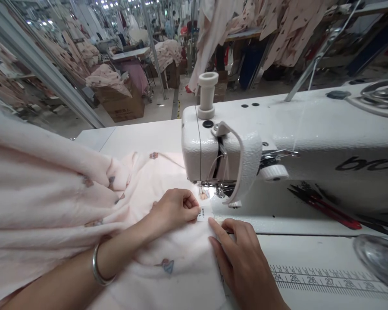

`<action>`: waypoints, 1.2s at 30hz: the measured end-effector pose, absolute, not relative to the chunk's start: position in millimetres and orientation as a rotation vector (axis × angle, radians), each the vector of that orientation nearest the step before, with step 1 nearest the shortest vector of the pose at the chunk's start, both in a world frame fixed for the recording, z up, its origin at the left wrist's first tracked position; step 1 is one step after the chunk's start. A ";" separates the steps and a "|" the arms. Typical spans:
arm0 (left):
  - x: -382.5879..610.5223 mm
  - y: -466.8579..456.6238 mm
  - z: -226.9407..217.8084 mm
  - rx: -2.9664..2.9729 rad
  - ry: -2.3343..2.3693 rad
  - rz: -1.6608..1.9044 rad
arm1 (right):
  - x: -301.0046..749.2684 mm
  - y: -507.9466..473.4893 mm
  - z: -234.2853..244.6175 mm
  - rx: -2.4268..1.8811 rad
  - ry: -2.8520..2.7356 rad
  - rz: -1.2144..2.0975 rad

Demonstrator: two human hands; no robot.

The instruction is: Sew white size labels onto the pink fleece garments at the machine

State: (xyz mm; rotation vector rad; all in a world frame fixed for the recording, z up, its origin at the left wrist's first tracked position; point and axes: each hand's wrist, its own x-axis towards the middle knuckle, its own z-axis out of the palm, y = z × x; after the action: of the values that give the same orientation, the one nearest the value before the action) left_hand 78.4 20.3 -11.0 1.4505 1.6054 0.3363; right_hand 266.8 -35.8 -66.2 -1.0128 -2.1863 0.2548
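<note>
A small white label [205, 212] with dark print lies on pale pink plush fabric [181, 241], just in front of the sewing machine's needle area [218, 189]. My left hand [176, 206] pinches the label's left edge between thumb and fingertips, a silver bangle on its wrist. Beside the label's right corner, my right hand [239, 249] rests with index finger and thumb stretched out, pressing on the fabric's edge. The fabric carries small printed figures and runs under the white machine head [210, 150]. Whether the needle touches the cloth cannot be made out.
Red-handled scissors [330, 209] lie on the machine bed to the right. Nearer are a printed ruler strip [330, 280] and a clear round object [380, 258]. Bunched fabric [45, 185] fills the left side. Beyond the table stands a cardboard box [119, 101] with cloth.
</note>
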 end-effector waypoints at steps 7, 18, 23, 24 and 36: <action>76.1 4.9 1.7 1.901 1.757 0.225 | 264.9 -34.5 -63.1 -1.091 -2.233 0.260; 54.9 -36.5 -21.1 2.914 1.064 0.143 | 265.5 -37.5 -66.7 -1.129 -2.251 0.239; 53.0 -31.2 -24.9 2.920 1.028 0.184 | 266.1 -36.6 -67.5 -1.132 -2.235 0.237; 52.8 -31.2 -25.2 2.921 1.025 0.190 | 266.1 -36.5 -67.8 -1.129 -2.233 0.234; 53.8 -31.1 -23.4 2.859 1.029 0.157 | 273.2 -5.9 -45.9 -1.142 -2.225 0.273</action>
State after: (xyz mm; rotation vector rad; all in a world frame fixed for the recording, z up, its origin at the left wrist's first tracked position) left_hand 53.8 -31.1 -23.4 2.8594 1.0292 0.1567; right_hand 273.2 -5.9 -45.9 -1.1418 -2.2255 0.2726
